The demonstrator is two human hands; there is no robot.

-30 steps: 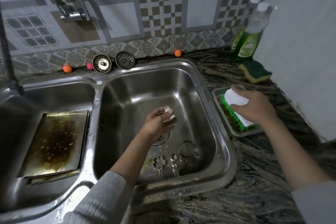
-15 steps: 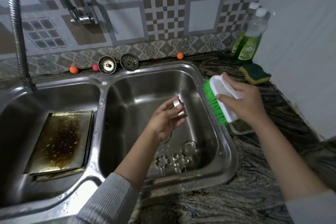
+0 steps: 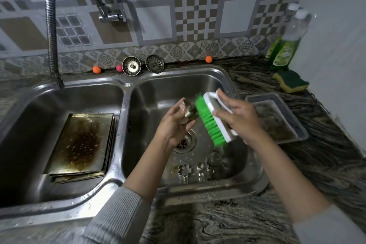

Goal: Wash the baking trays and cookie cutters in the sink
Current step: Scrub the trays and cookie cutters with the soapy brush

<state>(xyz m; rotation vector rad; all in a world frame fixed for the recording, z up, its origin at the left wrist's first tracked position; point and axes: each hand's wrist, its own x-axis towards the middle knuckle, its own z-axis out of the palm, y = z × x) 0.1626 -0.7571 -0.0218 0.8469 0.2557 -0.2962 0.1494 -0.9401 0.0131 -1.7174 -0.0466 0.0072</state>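
**Cutter and brush held over the right basin**

Patterned tiles back a marbled dark counter (image 3: 227, 224) into which a steel double sink (image 3: 122, 182) is set. Over the right basin, a metal cookie cutter (image 3: 189, 110) is pinched in the fingers of the left hand (image 3: 175, 125), above the drain (image 3: 184, 141). A scrub brush (image 3: 213, 117) with a white back and green bristles is gripped by the right hand (image 3: 239, 119), and its bristles are seen touching the held cutter. More cookie cutters (image 3: 195, 169), flower-shaped among them, are left lying on the floor of the right basin near its front wall. In the left basin a stack of baking trays (image 3: 83, 144) is laid flat, the top one darkly stained and dotted with drops. A further tray (image 3: 277, 119), grimy inside, is set on the counter just right of the sink. Against the wall in the far right corner two bottles of green dish soap (image 3: 285, 45) are stood, with a yellow and green sponge (image 3: 290, 81) beside them. Two sink strainers (image 3: 143, 65) are propped behind the sink, and small orange and pink balls (image 3: 97, 69) are scattered along the backsplash. A flexible metal hose (image 3: 51, 31) is seen at the left.
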